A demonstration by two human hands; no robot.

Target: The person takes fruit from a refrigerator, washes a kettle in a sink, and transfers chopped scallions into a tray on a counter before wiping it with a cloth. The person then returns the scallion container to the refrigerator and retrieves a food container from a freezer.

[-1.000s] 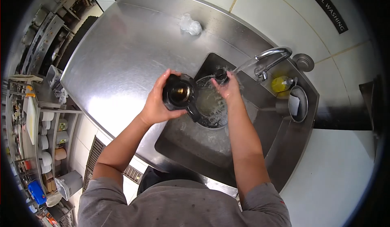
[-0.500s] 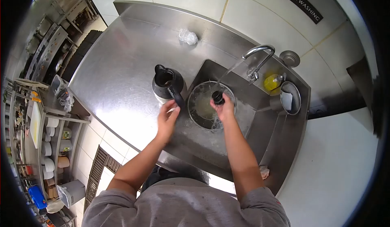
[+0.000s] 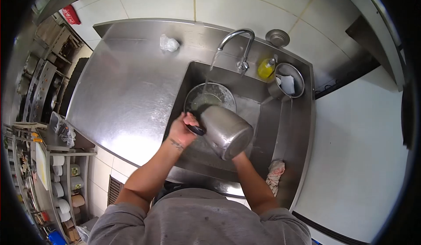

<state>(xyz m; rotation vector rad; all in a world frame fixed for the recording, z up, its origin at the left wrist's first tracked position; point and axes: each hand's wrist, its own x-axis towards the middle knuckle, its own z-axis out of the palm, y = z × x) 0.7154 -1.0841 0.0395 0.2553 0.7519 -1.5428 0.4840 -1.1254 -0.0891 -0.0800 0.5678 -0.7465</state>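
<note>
A steel thermal jug (image 3: 227, 132) is tipped over the sink, its base towards me and its black top pointing at the far side. My left hand (image 3: 182, 129) is closed around the jug's black handle (image 3: 196, 130). Behind the jug's base, only the wrist of my right hand (image 3: 239, 158) shows; its fingers are hidden. Below the jug's mouth, a round metal bowl (image 3: 233, 99) with cloudy water stands in the sink (image 3: 264, 118). Water runs into it from the curved tap (image 3: 251, 41). The black lid is out of sight.
Behind the sink stand a yellow soap bottle (image 3: 265, 68) and a metal container (image 3: 301, 80) holding a white sponge-like block. A crumpled cloth (image 3: 275, 175) lies on the right edge. Crumpled clear plastic (image 3: 169, 43) rests on the steel counter (image 3: 118, 91).
My left hand has taken the jug by its handle, lifted it off the counter and tipped it over the sink. My right hand, earlier holding a black lid under the tap, is now behind the jug.
</note>
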